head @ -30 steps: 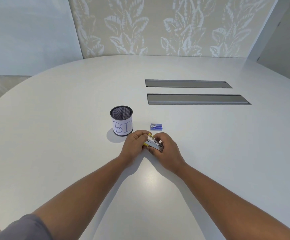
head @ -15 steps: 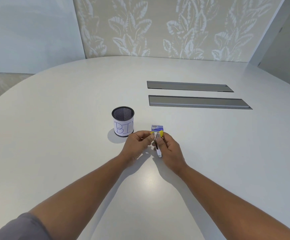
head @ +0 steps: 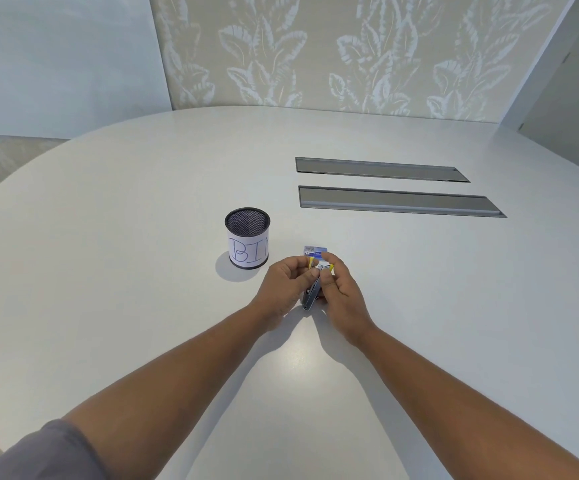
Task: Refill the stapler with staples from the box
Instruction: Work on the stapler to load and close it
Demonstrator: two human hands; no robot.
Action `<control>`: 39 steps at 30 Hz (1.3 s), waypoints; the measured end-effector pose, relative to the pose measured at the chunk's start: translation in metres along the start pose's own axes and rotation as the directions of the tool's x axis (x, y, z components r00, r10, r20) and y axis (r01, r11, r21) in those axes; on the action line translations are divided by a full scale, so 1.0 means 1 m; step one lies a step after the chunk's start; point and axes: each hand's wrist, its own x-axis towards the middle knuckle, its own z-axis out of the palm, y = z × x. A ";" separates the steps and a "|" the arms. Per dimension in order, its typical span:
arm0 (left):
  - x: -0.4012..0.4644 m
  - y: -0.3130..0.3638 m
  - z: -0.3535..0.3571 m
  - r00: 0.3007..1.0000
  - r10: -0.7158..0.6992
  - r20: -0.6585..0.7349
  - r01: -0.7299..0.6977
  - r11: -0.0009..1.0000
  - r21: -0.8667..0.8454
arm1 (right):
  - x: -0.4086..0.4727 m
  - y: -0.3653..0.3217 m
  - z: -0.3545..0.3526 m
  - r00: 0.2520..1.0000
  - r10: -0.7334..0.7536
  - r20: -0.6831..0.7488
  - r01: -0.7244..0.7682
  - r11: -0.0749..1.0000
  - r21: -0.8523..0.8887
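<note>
The small, rigid stapler (head: 310, 294) is pinched between left hand (head: 286, 285) and right hand (head: 341, 289); its yellow-tipped halves are best gripped firmly near the hinge

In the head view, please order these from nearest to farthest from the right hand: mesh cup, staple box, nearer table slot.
From the right hand:
1. Staple box, just beyond the fingertips.
2. Mesh cup, to the left.
3. Nearer table slot, farther back.

We see a white rounded table (head: 115, 278) with two grey recessed panels (head: 399, 201). On it stand a black mesh cup (head: 247, 238) labelled "BIN" and, just right, what looks like a small blue box (head: 315, 251).
</note>
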 end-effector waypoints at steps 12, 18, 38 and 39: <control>-0.002 0.001 0.002 0.999 -0.035 -0.004 0.035 0.999 0.029 | 0.002 -0.006 -0.003 0.998 0.069 -0.007 -0.068 0.994 0.090; -0.003 0.007 0.001 0.998 -0.056 0.026 0.053 0.992 0.112 | 0.002 -0.007 -0.004 0.993 0.116 0.003 -0.115 0.985 0.128; -0.003 0.001 0.013 0.974 0.215 -0.072 -0.153 0.857 0.491 | 0.005 -0.011 -0.010 0.987 0.149 0.056 -0.159 0.944 0.288; -0.003 -0.002 0.014 0.964 0.253 -0.075 -0.178 0.833 0.523 | 0.006 -0.010 -0.010 0.986 0.156 0.061 -0.167 0.941 0.296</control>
